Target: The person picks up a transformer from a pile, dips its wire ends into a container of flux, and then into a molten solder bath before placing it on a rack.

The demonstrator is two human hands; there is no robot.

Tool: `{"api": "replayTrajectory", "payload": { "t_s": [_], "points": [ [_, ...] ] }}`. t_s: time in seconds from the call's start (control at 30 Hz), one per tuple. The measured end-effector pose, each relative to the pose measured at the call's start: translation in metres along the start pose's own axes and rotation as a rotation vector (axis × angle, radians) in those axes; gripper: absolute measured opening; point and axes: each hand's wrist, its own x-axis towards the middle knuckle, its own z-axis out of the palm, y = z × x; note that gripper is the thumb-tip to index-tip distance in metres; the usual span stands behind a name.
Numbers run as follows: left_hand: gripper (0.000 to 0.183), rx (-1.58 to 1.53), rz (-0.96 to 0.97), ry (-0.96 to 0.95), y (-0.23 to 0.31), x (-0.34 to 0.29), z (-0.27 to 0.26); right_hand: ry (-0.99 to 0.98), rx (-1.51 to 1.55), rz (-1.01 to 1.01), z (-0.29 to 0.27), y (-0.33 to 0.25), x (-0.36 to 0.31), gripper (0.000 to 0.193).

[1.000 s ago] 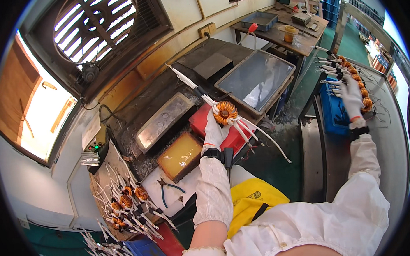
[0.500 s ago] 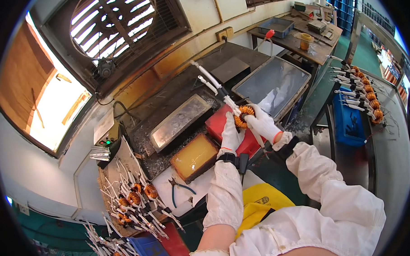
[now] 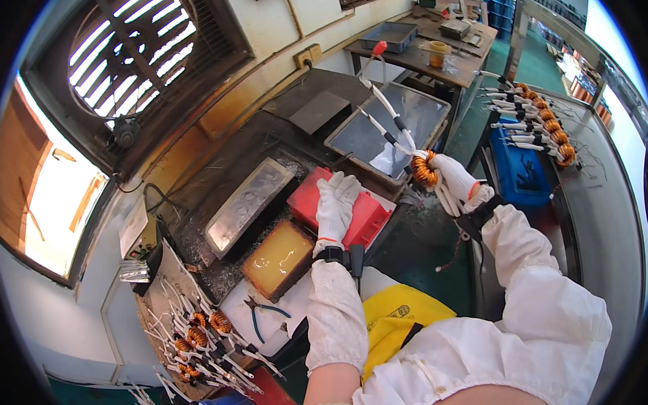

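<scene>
My right hand, in a white glove, grips a copper-wound toroidal coil. White sleeved leads with black bands rise from the coil toward the far left, and more leads hang below it. My left hand, gloved too, lies on a red plastic box with its fingers stretched out and holds nothing. Left of that hand are a pan of yellowish liquid and, farther off, a rectangular metal trough with a silvery surface.
Blue-handled pliers lie near the yellow pan. Several leaded coils are heaped at the left; another row rests over a blue bin at the right. A grey water-filled tray stands behind the held coil.
My left hand has let go of the coil and come down on the red box. My right hand now holds the coil alone, farther to the right. The view has shifted.
</scene>
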Motion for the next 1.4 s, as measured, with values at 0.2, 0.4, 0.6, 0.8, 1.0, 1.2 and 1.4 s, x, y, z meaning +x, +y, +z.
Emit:
{"api": "replayTrajectory", "payload": {
  "t_s": [0.2,0.4,0.6,0.8,1.0,1.2,1.4],
  "points": [
    [0.073,-0.024,-0.006,0.033,-0.004,0.002,0.000,0.052,-0.087,-0.017,-0.021,0.002,-0.035,0.026],
    [0.039,0.895,0.138,-0.050,-0.014,0.000,0.013,0.013,0.034,0.139,-0.033,0.011,-0.049,0.032],
    [0.051,1.640,1.087,-0.202,-0.035,-0.016,0.102,-0.156,0.282,0.299,-0.045,0.022,-0.053,0.035],
    [0.060,1.784,0.975,-0.330,-0.058,-0.013,0.096,-0.157,0.331,0.363,-0.041,0.028,-0.059,0.035],
    [0.059,1.797,1.117,-0.310,-0.060,-0.016,0.120,-0.123,0.223,0.299,-0.044,0.027,-0.066,0.035],
    [0.059,1.949,1.074,-0.396,-0.067,-0.013,0.112,-0.102,0.147,0.304,-0.032,0.029,-0.066,0.032],
    [0.058,2.042,0.911,-0.423,-0.070,-0.014,0.103,-0.139,0.007,0.213,-0.054,0.038,-0.055,0.039]
  ]
}}
